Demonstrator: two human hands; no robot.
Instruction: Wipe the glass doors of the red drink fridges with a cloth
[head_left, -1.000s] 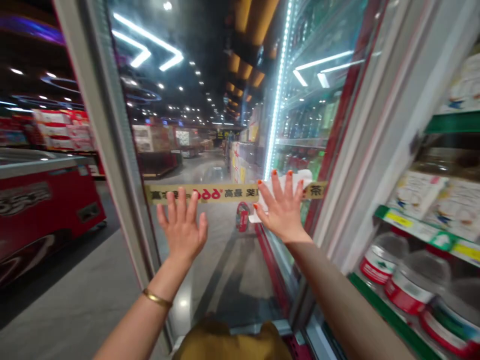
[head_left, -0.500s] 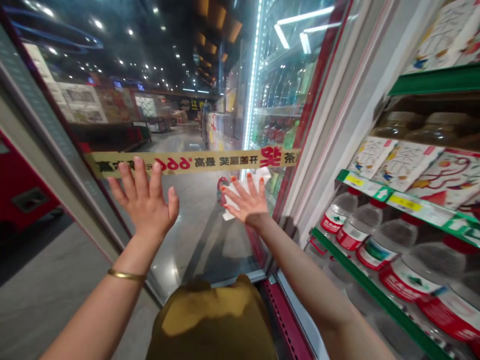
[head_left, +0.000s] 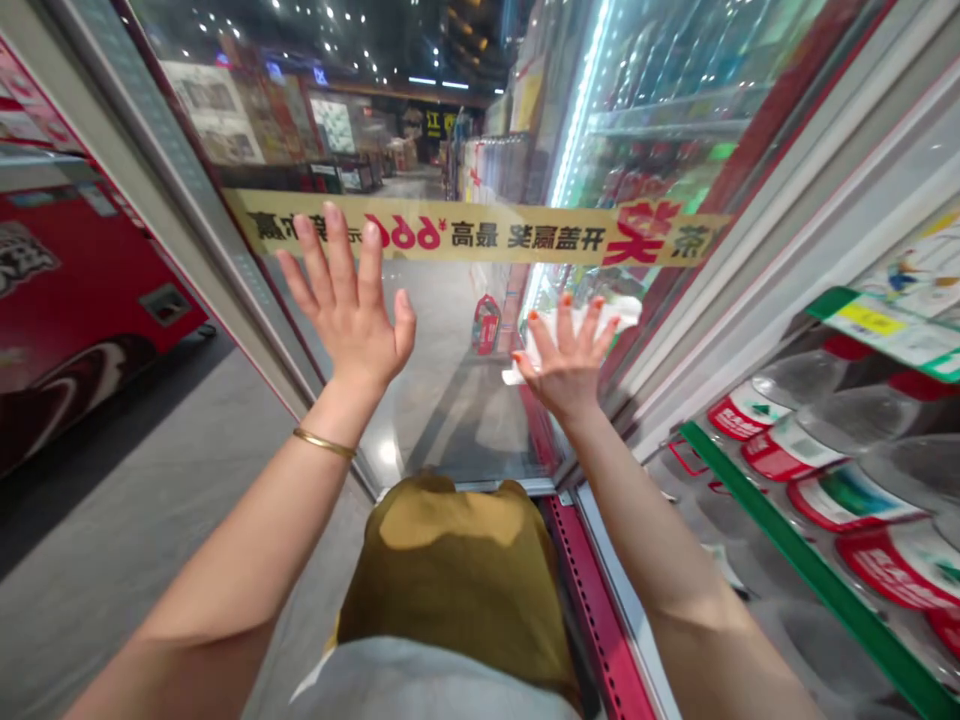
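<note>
My left hand (head_left: 349,305) is open, its fingers spread against the glass door (head_left: 442,300) and reaching over the yellow strip (head_left: 480,232) with mirrored lettering. A gold bangle (head_left: 324,443) circles that wrist. Beneath my right hand (head_left: 574,365) is a crumpled white tissue (head_left: 628,312), pressed flat to the glass. The fingers of this hand are spread, with orange nails, and hide the middle of the tissue. Both hands sit on the inner face of the door, the right one below the strip.
Red-labelled water bottles (head_left: 795,445) line a green-edged shelf (head_left: 795,550) close to my right arm. A red chest with a drink picture (head_left: 75,290) stands on the left. Through the glass show an aisle and a lit cooler light strip (head_left: 576,130).
My view has tilted down and turned right-to-left across the shelves, showing more of the red chest. Both hands stay on the glass; the right still presses the tissue, slightly shifted.
</note>
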